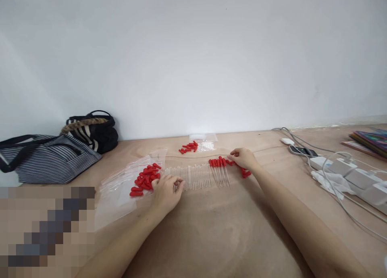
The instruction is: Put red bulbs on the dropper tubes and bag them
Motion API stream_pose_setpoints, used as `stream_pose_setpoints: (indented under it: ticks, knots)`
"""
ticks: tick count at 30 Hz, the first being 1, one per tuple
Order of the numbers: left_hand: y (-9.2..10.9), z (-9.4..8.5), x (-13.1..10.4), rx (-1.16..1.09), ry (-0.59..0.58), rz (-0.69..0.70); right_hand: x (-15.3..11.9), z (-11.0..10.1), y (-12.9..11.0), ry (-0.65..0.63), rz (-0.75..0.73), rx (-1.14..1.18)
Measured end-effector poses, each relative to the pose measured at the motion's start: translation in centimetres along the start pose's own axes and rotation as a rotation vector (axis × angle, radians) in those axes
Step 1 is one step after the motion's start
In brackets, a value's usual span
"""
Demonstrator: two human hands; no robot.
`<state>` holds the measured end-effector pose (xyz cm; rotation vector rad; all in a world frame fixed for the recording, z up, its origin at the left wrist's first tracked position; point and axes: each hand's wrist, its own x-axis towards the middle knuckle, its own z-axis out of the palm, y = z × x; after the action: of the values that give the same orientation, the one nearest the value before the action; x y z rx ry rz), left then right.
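A row of thin glass dropper tubes [196, 177] lies on the wooden table in front of me. At its right end, several tubes wear red rubber bulbs [215, 162]. My left hand [168, 191] rests over the row's left end, fingers loosely curved and thumb apart, beside a pile of loose red bulbs [146, 176] on clear plastic bags [121, 193]. My right hand [244, 159] is just right of the capped tubes, its fingertips closed at a red rubber bulb [229, 162]. More loose bulbs [246, 173] lie below its wrist, partly hidden by it.
Farther back lie another small heap of red bulbs [189, 147] and a clear bag of glass tubes [207, 143]. A striped bag [57, 159] and a black bag [104, 134] stand left. Right are a power strip [347, 171], cables, crumpled plastic [331, 183] and colourful booklets [370, 143].
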<state>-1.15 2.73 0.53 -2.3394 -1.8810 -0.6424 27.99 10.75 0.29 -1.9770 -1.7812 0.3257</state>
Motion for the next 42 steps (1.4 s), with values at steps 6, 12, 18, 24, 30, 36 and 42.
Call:
stream_pose_setpoints:
  ticks: [6,12,18,24,30,36,42]
  knots:
    - [2.0,-0.6,3.5,0.22,-0.074,-0.003,0.6,-2.3,3.3,0.009,0.015,-0.067]
    - [3.6,0.5,5.3,0.3,-0.141,-0.054,0.7,-2.6,3.6,-0.076,-0.194,-0.111]
    - [3.4,1.0,5.7,0.309,-0.186,-0.096,0.3,-1.1,2.2,-0.097,-0.308,-0.201]
    - [3.7,1.0,5.7,0.328,-0.19,-0.086,-0.3,-0.1,1.5,-0.084,-0.37,-0.257]
    - [3.8,0.9,5.6,0.343,-0.188,-0.048,-0.4,0.4,1.3,-0.017,-0.39,-0.246]
    - [4.9,-0.7,2.7,0.301,-0.182,0.181,-0.6,-1.5,0.9,0.092,-0.39,-0.15]
    - [3.8,0.1,-2.3,0.365,-0.032,0.67,-5.8,-0.9,-1.4,-0.002,-0.609,0.221]
